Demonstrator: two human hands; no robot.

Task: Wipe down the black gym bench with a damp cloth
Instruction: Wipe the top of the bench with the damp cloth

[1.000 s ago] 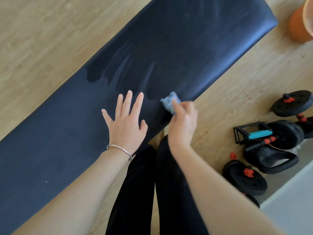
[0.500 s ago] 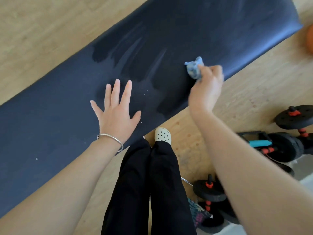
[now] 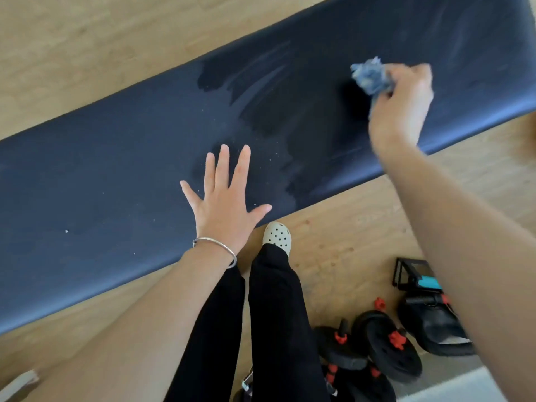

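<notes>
Black gym bench (image 3: 116,175), seen from above, with the blue cloth (image 3: 369,75) bunched in the curled fingers of the right hand (image 3: 403,103). The wad sits over the right part of the pad; motion blur hides whether it touches. The left hand (image 3: 224,204) lies flat on the pad by its near edge, fingers straight and spread, grasping nothing, with a silver bangle (image 3: 214,242) at the wrist. Between the hands the pad shows darker wet streaks; pale specks dot it around the left hand. The bench runs diagonally from lower left to upper right on a light wooden floor (image 3: 87,53). Below its near edge are black trousers (image 3: 278,314) and a cream perforated shoe (image 3: 277,236), its toe just beside the bench. At lower right are black dumbbell plates (image 3: 388,343) with red collars, a kettlebell (image 3: 435,323) and a black frame (image 3: 406,271), all partly behind the right forearm.
</notes>
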